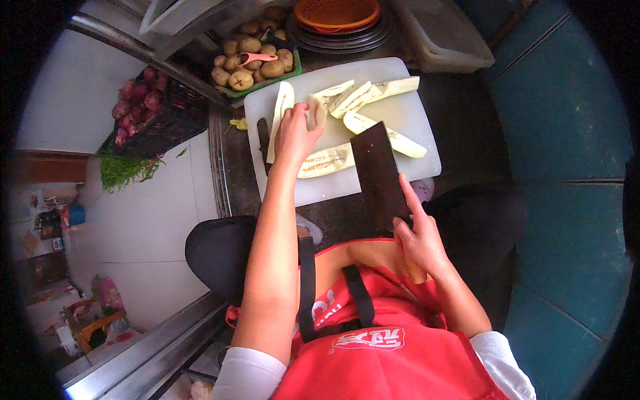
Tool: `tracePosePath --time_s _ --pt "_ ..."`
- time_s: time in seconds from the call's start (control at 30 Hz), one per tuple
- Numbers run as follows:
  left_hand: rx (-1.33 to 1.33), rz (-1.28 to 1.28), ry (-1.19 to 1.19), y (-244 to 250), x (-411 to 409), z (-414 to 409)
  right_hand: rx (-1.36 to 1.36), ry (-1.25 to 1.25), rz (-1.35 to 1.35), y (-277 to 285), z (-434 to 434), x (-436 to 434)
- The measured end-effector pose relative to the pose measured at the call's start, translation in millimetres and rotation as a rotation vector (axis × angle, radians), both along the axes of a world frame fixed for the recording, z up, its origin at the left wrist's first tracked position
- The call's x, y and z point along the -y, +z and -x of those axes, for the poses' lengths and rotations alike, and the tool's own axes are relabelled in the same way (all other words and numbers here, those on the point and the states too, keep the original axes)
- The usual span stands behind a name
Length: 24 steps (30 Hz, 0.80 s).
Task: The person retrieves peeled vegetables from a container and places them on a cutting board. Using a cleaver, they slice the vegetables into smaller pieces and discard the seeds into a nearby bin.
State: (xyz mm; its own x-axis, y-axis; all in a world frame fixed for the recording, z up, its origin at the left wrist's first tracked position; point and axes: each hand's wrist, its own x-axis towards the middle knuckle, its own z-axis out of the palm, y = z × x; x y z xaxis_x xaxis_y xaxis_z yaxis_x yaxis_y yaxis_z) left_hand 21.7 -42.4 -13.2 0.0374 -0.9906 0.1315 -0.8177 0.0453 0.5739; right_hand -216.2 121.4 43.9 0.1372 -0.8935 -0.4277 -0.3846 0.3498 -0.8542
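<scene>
My right hand (420, 240) grips the wooden handle of a cleaver (377, 170), index finger stretched along the spine. Its broad dark blade reaches over the near right part of a white cutting board (405, 172). At the board's left side is my left hand (297, 132), thumb and fingers apart around a blurred pale piece (317, 112); whether it is pinched is unclear. Peeled eggplant pieces lie about: a long strip (283, 97) beside the left hand, a wide length (327, 161) partly under the blade, another (412, 145) right of it, and several overlapping pieces (352, 100) farther back.
Behind the board stand a green basket (297, 67) of potatoes (272, 69) with a pink peeler (257, 57), an orange basket (332, 25) on stacked dark trays (345, 47), and a translucent plastic tub (450, 45). Left are a black crate (180, 115) of red onions (135, 100) and green chillies (125, 167).
</scene>
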Motion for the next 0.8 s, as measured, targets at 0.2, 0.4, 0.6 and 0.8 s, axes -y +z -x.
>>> tracePosePath --time_s 0.2,0.4,0.6,0.8 --pt "-0.252 -0.276 -0.067 -12.3 -35.3 -0.5 0.035 -0.019 -0.028 -6.7 17.1 -13.2" --pt "-0.033 0.039 0.017 -28.3 -81.9 6.6 0.071 0.022 -0.032 -18.2 5.8 -7.9" --pt "-0.058 0.008 -0.035 -27.5 -85.6 5.6 0.097 -0.058 -0.182 -18.9 5.3 -8.6" --pt "-0.074 0.004 -0.041 -30.9 -86.1 2.7 0.144 -0.109 -0.222 -23.1 3.9 -9.2"
